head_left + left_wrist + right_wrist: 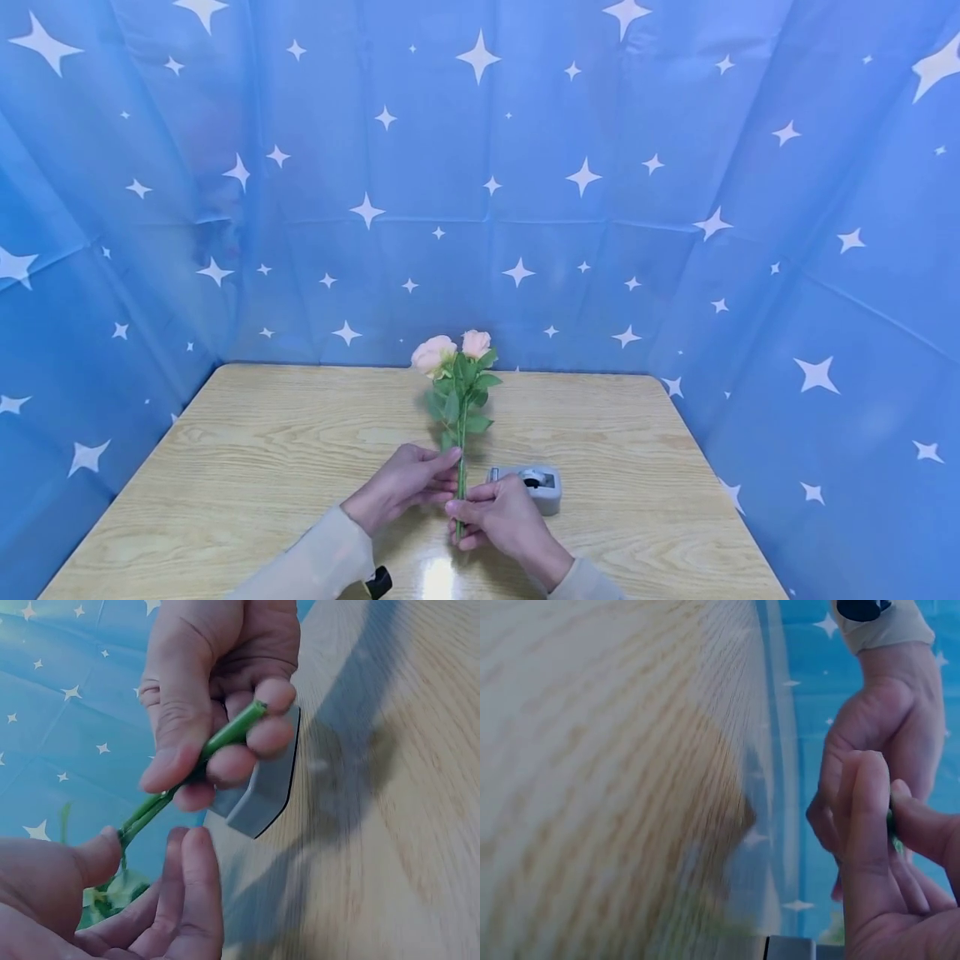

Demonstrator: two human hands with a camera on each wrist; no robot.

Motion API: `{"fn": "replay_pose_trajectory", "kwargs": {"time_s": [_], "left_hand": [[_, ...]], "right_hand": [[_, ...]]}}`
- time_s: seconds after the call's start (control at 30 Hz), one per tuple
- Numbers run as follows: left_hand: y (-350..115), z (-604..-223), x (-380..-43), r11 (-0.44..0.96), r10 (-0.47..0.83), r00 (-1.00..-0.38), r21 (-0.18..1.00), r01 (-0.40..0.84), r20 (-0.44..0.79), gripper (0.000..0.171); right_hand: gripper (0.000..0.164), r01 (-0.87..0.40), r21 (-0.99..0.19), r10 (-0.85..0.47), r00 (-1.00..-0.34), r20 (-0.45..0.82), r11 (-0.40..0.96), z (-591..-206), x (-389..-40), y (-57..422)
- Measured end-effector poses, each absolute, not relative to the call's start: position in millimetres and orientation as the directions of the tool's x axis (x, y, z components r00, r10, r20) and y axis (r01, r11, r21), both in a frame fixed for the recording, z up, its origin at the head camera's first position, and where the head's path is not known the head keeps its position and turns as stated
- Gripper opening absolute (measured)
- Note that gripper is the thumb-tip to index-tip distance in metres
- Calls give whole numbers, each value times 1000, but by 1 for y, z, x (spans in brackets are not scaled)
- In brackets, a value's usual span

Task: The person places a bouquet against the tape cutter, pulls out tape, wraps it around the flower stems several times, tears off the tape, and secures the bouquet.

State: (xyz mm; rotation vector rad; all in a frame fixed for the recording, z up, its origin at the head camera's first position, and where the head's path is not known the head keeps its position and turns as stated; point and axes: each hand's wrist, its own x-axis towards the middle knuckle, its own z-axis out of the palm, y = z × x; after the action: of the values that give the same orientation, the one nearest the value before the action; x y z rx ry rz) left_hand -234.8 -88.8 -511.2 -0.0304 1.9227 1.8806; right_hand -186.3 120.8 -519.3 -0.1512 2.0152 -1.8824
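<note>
Fingers of the right hand (pixel 510 517) clamp the lower stems (pixel 234 731) of two roses (pixel 462 375); the left hand's (pixel 405 483) thumb touches higher up, its other fingers extended apart from it. Above the counter (pixel 300 442), pale-pink blooms (pixel 433 357) and green leaves (pixel 452 407) point lengthwise toward the blue starry curtain (pixel 420 183).

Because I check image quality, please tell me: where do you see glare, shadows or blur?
Head view: a bright glare patch on the wooden table near the bottom edge; left wrist view: dimmer, soft dark shadows on the table beside the tape dispenser, rose stems fairly clear; right wrist view: also dim, wood grain smeared.
</note>
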Motion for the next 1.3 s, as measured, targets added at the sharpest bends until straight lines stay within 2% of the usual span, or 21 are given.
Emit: {"fn": "replay_pose_trajectory", "kwargs": {"time_s": [0.4, 0.73, 0.9, 1.17, 1.3], "left_hand": [[-82, -503, -234, 166, 230, -953, 973, -160, -196, 32], [-74, -504, -237, 138, 204, -960, 976, -167, -193, 28], [-75, -505, -236, 128, 225, -955, 977, -169, -194, 30], [-77, -509, -237, 106, 261, -943, 977, -185, -207, 35], [-77, -510, -238, 101, 270, -939, 976, -193, -213, 33]], "right_hand": [[17, 121, -976, -260, -951, -165, 179, -522, -188, 119], [10, 23, -964, -248, -964, -91, 263, -518, -186, 117], [13, -1, -956, -273, -958, -83, 294, -517, -186, 119], [37, 12, -978, -331, -940, -83, 209, -521, -188, 125], [36, 55, -989, -390, -915, -106, 139, -521, -189, 128]]}}
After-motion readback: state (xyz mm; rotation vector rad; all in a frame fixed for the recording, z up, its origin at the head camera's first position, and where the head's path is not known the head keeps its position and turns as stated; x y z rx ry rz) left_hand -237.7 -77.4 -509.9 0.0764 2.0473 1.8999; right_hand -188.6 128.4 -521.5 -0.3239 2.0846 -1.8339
